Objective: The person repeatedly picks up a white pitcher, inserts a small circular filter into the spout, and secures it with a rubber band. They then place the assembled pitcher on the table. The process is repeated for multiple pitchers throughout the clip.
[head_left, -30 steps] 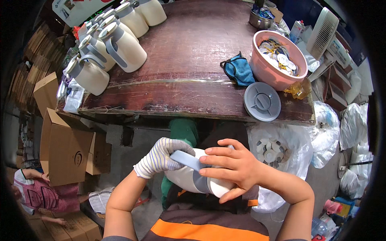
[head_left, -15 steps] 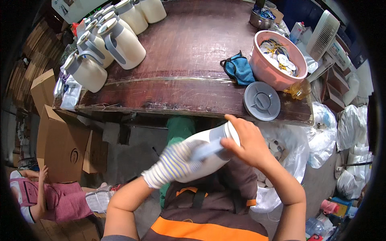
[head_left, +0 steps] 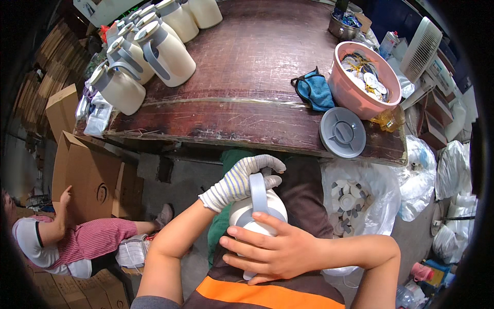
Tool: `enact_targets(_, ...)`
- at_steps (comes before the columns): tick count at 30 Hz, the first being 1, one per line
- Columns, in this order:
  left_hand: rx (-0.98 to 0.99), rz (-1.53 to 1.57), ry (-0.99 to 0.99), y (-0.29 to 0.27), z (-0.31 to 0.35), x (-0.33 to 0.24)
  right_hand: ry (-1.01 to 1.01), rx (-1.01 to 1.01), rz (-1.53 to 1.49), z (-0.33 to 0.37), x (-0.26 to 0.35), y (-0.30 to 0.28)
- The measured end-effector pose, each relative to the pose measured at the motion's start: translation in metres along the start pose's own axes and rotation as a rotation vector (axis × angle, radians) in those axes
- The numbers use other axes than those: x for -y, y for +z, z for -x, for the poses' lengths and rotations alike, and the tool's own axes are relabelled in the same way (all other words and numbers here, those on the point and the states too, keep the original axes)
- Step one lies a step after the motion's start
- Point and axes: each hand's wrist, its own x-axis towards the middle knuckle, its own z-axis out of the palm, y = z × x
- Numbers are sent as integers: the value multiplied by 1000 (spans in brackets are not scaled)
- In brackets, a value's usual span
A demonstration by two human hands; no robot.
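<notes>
Both hands, left hand (head_left: 242,180) and right hand (head_left: 272,250), grip jug (head_left: 257,211) seemingly below table edge (head_left: 247,135)

7 cream jugs (head_left: 167,51), 1 pink bowl (head_left: 355,98), 1 grey lid (head_left: 342,132).

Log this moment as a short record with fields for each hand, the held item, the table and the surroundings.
left hand: gloved left hand grips the grey handle of the jug
right hand: bare right hand clasps the jug's body
held item: white thermos jug, over the lap
table: brown wooden table with a row of white jugs, pink basin, blue cloth, grey lid
surroundings: another person at a cardboard box
</notes>
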Motion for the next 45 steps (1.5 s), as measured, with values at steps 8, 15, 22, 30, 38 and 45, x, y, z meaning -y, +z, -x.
enact_targets(8, -150, -385, -44, -27, 28, 5, 522, -171, -200, 27, -57, -13)
enact_targets(15, 372, 501, -520, -7, 49, -65, 786, -254, -467, 44, -84, -4)
enact_targets(22, 12, 481, -543, 14, 49, -81, 866, -364, -177, 59, -165, -104)
enact_targets(30, 87, 516, -259, 57, 36, -19, 1464, -48, 719, 129, -300, -177)
enact_targets(38, 140, 487, -304, 53, 30, -2, 1280, -106, 774, 144, -318, -176)
enact_targets(45, -55, 619, -337, 46, 44, 1, 975, -1294, -744, 112, -191, -148)
